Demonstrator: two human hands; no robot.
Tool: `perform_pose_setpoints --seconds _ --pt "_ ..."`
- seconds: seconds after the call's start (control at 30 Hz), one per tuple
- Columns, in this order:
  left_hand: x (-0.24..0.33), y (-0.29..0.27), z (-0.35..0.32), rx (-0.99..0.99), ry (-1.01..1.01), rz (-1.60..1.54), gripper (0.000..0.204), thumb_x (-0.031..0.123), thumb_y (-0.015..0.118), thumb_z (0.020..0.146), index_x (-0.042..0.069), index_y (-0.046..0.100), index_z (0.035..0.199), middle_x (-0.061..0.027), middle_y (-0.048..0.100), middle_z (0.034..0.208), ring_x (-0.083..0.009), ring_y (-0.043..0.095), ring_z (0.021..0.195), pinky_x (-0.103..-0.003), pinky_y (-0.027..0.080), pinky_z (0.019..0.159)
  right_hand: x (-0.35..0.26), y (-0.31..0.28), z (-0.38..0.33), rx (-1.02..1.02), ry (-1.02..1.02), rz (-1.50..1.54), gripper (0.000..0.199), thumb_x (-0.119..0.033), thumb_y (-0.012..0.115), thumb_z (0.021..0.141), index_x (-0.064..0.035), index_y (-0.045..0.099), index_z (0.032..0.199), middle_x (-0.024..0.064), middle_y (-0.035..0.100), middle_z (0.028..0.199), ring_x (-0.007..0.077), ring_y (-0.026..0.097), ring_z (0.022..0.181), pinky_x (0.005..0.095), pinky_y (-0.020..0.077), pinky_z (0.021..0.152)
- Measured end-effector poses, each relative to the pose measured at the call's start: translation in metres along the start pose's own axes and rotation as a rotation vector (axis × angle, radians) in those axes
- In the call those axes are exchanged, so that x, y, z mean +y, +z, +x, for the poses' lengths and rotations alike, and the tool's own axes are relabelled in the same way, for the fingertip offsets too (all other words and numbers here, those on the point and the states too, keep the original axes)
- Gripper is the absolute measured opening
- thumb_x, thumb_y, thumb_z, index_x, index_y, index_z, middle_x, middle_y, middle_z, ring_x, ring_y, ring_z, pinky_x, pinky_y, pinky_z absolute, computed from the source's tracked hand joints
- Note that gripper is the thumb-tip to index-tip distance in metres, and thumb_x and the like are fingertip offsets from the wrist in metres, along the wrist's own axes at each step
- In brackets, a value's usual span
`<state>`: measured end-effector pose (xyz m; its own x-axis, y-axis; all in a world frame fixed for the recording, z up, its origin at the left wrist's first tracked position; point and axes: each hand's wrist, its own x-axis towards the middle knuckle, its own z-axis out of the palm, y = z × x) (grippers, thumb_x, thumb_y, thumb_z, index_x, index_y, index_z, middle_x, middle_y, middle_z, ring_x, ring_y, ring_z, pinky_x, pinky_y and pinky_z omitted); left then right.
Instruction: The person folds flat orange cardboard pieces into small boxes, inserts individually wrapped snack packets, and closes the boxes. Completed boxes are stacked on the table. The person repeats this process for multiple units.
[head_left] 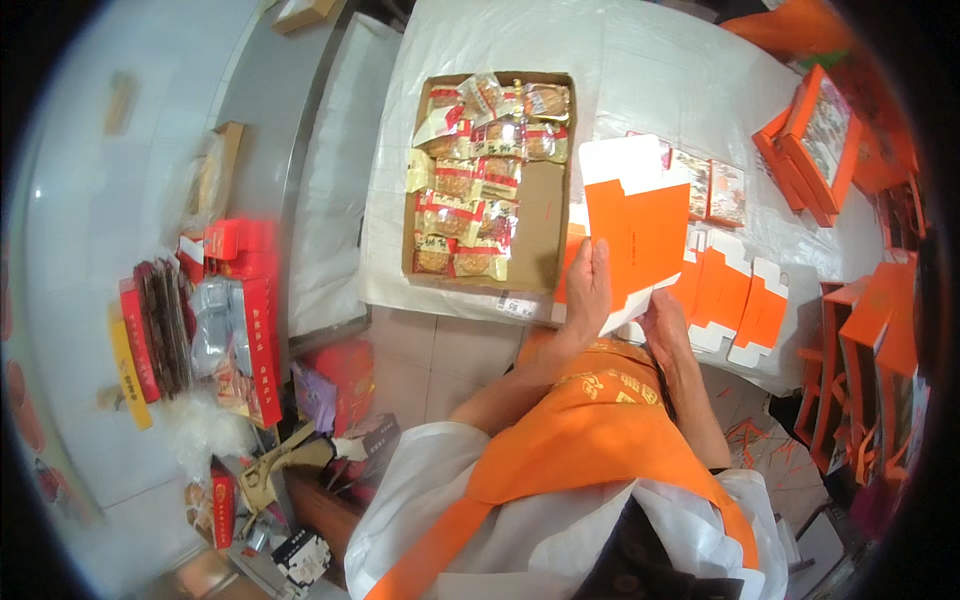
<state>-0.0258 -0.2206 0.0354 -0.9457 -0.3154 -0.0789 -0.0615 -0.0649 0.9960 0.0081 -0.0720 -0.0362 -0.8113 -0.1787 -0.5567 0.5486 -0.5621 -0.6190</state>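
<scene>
The carton (640, 235) is held above the near edge of the bench (660, 60), at about 1 o'clock from the left grip (588, 285) and 11 to 12 o'clock from the right grip (664, 322). The left grip is clamped on the carton's left edge, towards its near end. The right grip sits with curled fingers at the near end, by a white flap; its fingertips are partly hidden, so I cannot tell whether it is clamped.

The carton looks broad and flat-faced, bright orange, with a small dark line of print near the middle. White flaps stick out at its 12 o'clock end, and white card shows at its 6 o'clock end, angled off the orange face.

At 10 to 11 o'clock from the left grip lies a brown tray (543, 225) of wrapped cakes (458, 180), bare along its right side. Flat orange blanks (727, 285) with white tabs lie at 2 o'clock from the right grip; patterned boxes (727, 193) lie at 1 o'clock, beyond the blanks.
</scene>
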Motion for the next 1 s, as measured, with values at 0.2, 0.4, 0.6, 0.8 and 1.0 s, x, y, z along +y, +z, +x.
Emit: perform_pose_setpoints --seconds 0.2,0.4,0.6,0.8,1.0 --pt "0.021 0.005 -0.016 0.100 -0.058 -0.184 0.029 0.026 0.038 0.099 0.002 0.044 0.084 0.0002 0.042 0.071 -0.0072 0.039 0.068 -0.024 0.037 0.061 -0.055 0.028 -0.050 0.295 -0.333 -0.142 0.031 -0.021 0.045 0.095 -0.0012 0.049 0.119 0.0060 0.057 0.108 0.0160 0.056 0.098 0.0300 0.0456 0.086" --pt "0.022 0.028 -0.040 -0.168 -0.052 -0.291 0.028 0.027 0.038 0.099 0.003 0.048 0.089 0.0016 0.047 0.077 -0.0047 0.042 0.070 -0.022 0.039 0.064 -0.046 0.036 -0.074 -0.077 -0.166 0.217 0.031 -0.019 0.051 0.093 -0.0007 0.049 0.118 0.0072 0.056 0.110 0.0159 0.052 0.104 0.0318 0.0429 0.092" --pt "0.027 0.025 -0.042 -0.477 -0.434 -0.444 0.031 0.028 0.037 0.099 0.002 0.046 0.113 -0.0040 0.054 0.102 -0.0109 0.053 0.092 -0.026 0.045 0.079 -0.061 0.043 -0.093 -0.173 -0.304 0.635 0.033 -0.015 0.053 0.092 -0.0030 0.047 0.121 0.0065 0.052 0.118 0.0175 0.049 0.113 0.0336 0.0416 0.095" --pt "0.037 0.030 -0.052 -0.435 -0.321 -0.314 0.043 0.032 0.044 0.095 0.001 0.038 0.124 -0.0084 0.052 0.114 -0.0171 0.052 0.103 -0.032 0.044 0.087 -0.049 0.062 -0.106 0.118 -0.261 -0.308 0.048 -0.019 0.061 0.087 -0.0042 0.039 0.128 0.0066 0.048 0.122 0.0177 0.047 0.112 0.0326 0.0436 0.091" --pt "0.044 0.019 -0.039 -0.517 -0.370 -0.120 0.041 0.030 0.050 0.092 -0.003 0.044 0.117 -0.0090 0.054 0.106 -0.0146 0.052 0.094 -0.029 0.044 0.080 -0.049 0.045 -0.103 -0.005 0.125 -0.251 0.045 -0.022 0.063 0.085 -0.0021 0.048 0.123 0.0058 0.055 0.111 0.0129 0.054 0.093 0.0280 0.0462 0.078"
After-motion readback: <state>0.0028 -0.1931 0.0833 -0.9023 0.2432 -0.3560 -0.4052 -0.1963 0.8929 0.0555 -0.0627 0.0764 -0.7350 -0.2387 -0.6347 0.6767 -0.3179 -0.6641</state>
